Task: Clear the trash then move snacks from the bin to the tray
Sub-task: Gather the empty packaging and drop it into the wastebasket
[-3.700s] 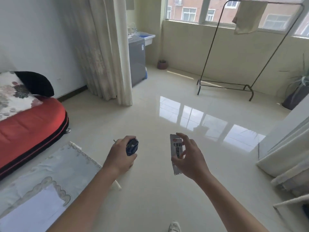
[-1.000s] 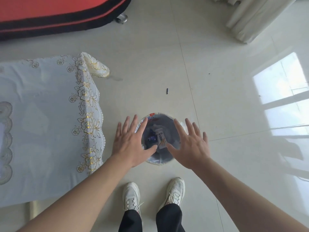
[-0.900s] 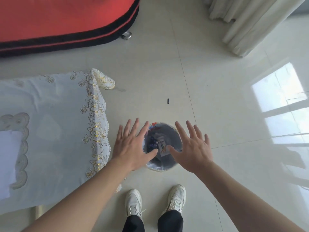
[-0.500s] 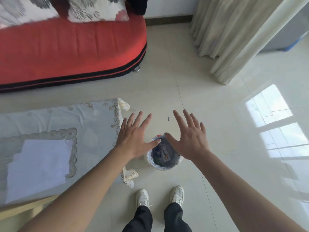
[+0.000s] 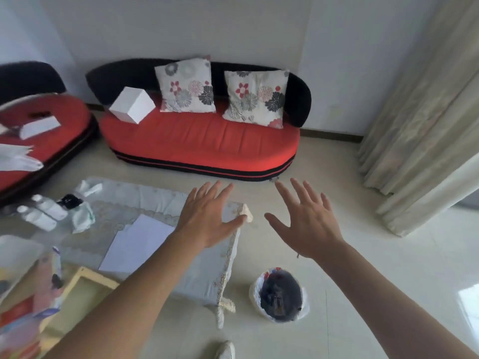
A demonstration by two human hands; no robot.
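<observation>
The red sofa runs along the far wall, and the cloth-covered table stands in front of it, its right-hand corner trailing a lace fringe. At the table's near left end sits the pale wooden tray. Just left of it is what looks like the clear bin with bright snacks inside, though that corner is badly blurred. On the floor just off the table's near right corner stands the wastebasket, white liner folded over its rim, dark scraps in the bottom.

A few seconds back each hand carried a wrapper; a second ago both were spread over that basket with the wrappers lying inside. Now they have lifted away empty — the left hand over the table's right edge, the right hand over bare floor, all fingers splayed apart and holding nothing. By my reckoning the trash is dealt with and the snacks come next.

The reach will be leftward along the table's near edge, past the sheet of paper in the middle. The bottles stand at the far left, well out of the way. There is open floor to the right, as far as the curtain — only the basket sits close to the feet.
</observation>
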